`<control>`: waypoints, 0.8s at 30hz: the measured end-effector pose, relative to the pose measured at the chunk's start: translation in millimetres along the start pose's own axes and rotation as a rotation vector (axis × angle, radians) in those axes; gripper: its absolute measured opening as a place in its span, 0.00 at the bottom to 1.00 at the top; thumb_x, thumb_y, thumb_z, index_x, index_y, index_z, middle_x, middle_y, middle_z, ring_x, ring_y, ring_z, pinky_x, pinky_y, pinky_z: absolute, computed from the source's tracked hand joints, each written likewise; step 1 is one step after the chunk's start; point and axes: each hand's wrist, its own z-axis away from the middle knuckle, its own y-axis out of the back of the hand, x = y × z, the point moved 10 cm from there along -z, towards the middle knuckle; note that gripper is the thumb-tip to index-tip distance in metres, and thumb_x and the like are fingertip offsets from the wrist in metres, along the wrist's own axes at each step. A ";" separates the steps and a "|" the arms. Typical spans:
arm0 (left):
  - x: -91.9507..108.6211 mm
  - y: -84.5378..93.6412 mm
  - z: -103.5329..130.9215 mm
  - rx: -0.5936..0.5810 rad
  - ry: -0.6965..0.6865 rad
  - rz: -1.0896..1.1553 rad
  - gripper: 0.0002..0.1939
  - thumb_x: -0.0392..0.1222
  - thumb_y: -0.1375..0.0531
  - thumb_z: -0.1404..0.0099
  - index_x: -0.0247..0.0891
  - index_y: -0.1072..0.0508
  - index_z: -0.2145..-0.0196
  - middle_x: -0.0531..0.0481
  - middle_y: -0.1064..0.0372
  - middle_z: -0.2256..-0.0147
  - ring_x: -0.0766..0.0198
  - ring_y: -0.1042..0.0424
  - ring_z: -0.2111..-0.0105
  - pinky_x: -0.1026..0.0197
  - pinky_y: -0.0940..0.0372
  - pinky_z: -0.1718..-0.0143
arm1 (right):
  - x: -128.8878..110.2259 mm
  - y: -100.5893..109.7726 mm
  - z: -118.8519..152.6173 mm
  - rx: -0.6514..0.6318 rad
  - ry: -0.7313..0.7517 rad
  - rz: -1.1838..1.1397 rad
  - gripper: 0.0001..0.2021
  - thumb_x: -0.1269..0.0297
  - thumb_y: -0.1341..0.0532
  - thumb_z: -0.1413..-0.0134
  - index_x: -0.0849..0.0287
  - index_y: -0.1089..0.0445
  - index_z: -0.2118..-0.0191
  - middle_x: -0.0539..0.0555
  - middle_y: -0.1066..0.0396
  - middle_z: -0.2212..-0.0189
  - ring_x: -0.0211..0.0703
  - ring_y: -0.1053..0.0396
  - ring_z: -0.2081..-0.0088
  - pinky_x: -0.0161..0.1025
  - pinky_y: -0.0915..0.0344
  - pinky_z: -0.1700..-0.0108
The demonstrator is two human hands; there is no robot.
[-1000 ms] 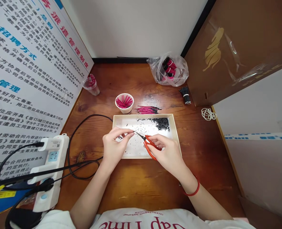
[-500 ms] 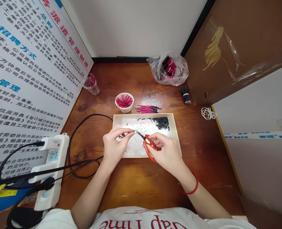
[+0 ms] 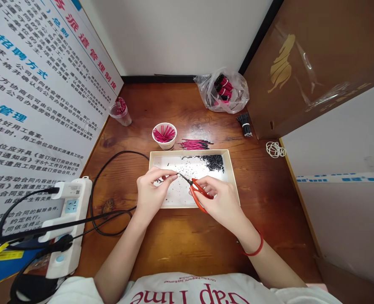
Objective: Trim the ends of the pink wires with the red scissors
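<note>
Scissors [image 3: 191,183] with orange handles are held by the right hand [image 3: 223,200], its fingers closed around the loops, above a shallow box [image 3: 236,190]. A small dark piece [image 3: 177,173] is pinched between thumb and forefinger of the left hand [image 3: 150,190], right at the blade tips; whether it is touched by them cannot be told. The scissors are judged light and rigid, best gripped by the loops, with the sharp points kept clear of skin. The piece is likely light, soft and easily dropped, so a close pinch is called for, though little room is left between fingertips and blades. Inside the box, black scraps [image 3: 215,162] are heaped at the far right. Just beyond it, a paper cup [image 3: 167,145] is filled with pink strands [image 3: 164,134], and a loose row of pink and black strands [image 3: 195,145] is laid beside it on the bench [image 3: 180,240]. To the left, the bench is crossed by a looped cable [image 3: 123,151].
</note>
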 end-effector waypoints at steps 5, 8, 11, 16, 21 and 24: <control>-0.1 0.5 0.4 0.005 -0.009 0.003 0.05 0.35 0.33 0.44 0.44 0.17 0.73 0.52 0.22 0.74 0.65 0.30 0.75 0.61 0.32 0.69 | 1.8 1.0 0.7 0.014 0.015 -0.008 0.03 0.65 0.35 0.48 0.56 0.26 0.71 0.50 0.23 0.77 0.37 0.32 0.79 0.33 0.33 0.76; -0.6 0.7 0.8 0.006 -0.002 -0.006 0.05 0.35 0.33 0.44 0.44 0.17 0.73 0.52 0.21 0.74 0.65 0.30 0.75 0.61 0.32 0.69 | 3.1 1.3 1.1 0.018 0.012 -0.012 0.03 0.66 0.35 0.48 0.56 0.25 0.71 0.50 0.22 0.76 0.37 0.32 0.79 0.33 0.33 0.76; -1.6 0.6 0.8 0.005 0.017 -0.010 0.05 0.36 0.33 0.44 0.44 0.17 0.73 0.51 0.21 0.73 0.63 0.29 0.74 0.60 0.31 0.68 | 1.7 1.5 1.0 0.019 0.013 -0.004 0.03 0.66 0.35 0.48 0.56 0.26 0.71 0.50 0.22 0.76 0.37 0.31 0.78 0.33 0.33 0.76; -1.8 1.2 0.7 0.010 0.026 -0.021 0.04 0.37 0.33 0.44 0.44 0.17 0.73 0.51 0.21 0.73 0.64 0.29 0.74 0.61 0.31 0.68 | -1.0 2.2 1.5 0.030 0.018 0.024 0.02 0.65 0.34 0.49 0.56 0.26 0.71 0.49 0.24 0.77 0.38 0.30 0.79 0.33 0.33 0.76; -1.8 1.6 1.2 0.014 0.014 -0.019 0.05 0.37 0.33 0.44 0.44 0.17 0.73 0.52 0.21 0.73 0.64 0.29 0.75 0.61 0.31 0.68 | 0.0 1.9 2.6 0.033 0.011 0.028 0.02 0.64 0.34 0.50 0.55 0.27 0.70 0.48 0.26 0.79 0.38 0.31 0.79 0.33 0.35 0.77; -2.7 1.5 1.6 0.015 0.017 -0.024 0.05 0.36 0.34 0.44 0.44 0.17 0.72 0.51 0.21 0.73 0.64 0.29 0.75 0.61 0.31 0.68 | -0.1 1.7 2.8 0.029 0.004 0.025 0.03 0.64 0.34 0.50 0.55 0.27 0.71 0.48 0.26 0.80 0.38 0.32 0.79 0.33 0.35 0.78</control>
